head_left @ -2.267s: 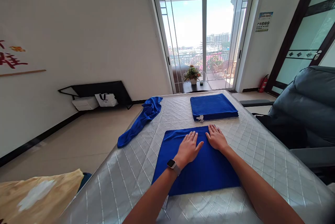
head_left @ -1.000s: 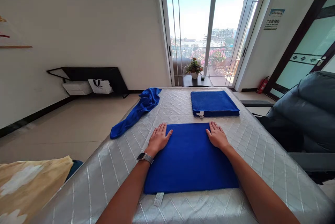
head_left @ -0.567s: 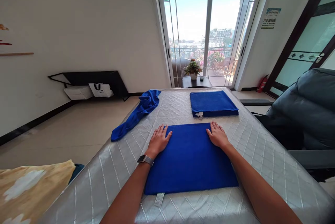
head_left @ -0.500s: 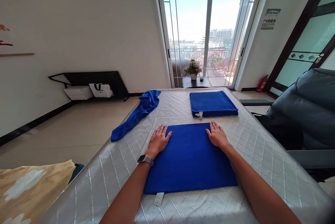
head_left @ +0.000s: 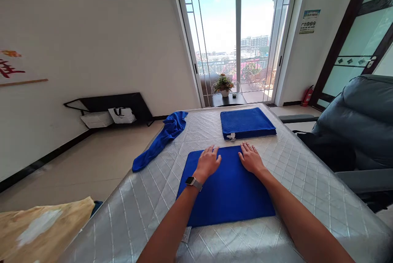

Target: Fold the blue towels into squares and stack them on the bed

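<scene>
A flat blue cloth lies spread on the silver quilted surface in front of me. Near its far edge, left of the middle, is my left hand, fingers apart and holding nothing, a watch on its wrist. My right hand rests open on the cloth's far right corner. Beyond it sits a neat stack of folded blue cloths with a white tag. A crumpled blue cloth lies along the left edge of the surface. Another tag, partly hidden by my left forearm, shows at the near edge.
At the right stands a dark padded chair. A yellow patterned cloth is at the lower left. Against the wall is a black frame with a white bag. A potted plant stands before the glass doors.
My left hand has moved right, from the cloth's far left corner toward the middle of its far edge. My right hand stays at the far right corner. The view has tilted slightly.
</scene>
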`<state>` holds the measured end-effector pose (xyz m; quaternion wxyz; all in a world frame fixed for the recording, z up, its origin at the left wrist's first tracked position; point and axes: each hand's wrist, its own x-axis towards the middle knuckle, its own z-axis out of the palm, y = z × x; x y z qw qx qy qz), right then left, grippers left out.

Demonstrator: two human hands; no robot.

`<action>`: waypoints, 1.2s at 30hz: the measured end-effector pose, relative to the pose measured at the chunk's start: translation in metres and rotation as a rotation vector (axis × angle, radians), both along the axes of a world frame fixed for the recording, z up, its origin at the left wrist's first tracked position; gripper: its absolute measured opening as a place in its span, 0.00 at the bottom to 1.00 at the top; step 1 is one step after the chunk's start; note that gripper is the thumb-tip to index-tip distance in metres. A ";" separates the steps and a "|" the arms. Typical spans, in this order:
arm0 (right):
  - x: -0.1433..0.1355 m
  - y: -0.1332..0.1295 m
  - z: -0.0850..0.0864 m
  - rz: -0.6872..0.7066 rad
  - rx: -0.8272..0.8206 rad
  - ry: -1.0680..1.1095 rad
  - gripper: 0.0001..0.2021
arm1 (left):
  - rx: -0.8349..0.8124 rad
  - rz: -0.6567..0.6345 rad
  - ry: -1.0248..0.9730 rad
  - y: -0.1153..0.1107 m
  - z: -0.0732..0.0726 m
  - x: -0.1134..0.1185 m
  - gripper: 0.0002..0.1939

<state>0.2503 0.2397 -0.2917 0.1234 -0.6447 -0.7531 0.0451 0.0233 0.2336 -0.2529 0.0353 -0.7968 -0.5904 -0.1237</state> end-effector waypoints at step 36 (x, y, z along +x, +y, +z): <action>-0.002 -0.015 0.005 0.011 -0.040 -0.044 0.33 | -0.083 0.203 -0.009 0.011 -0.050 -0.104 0.40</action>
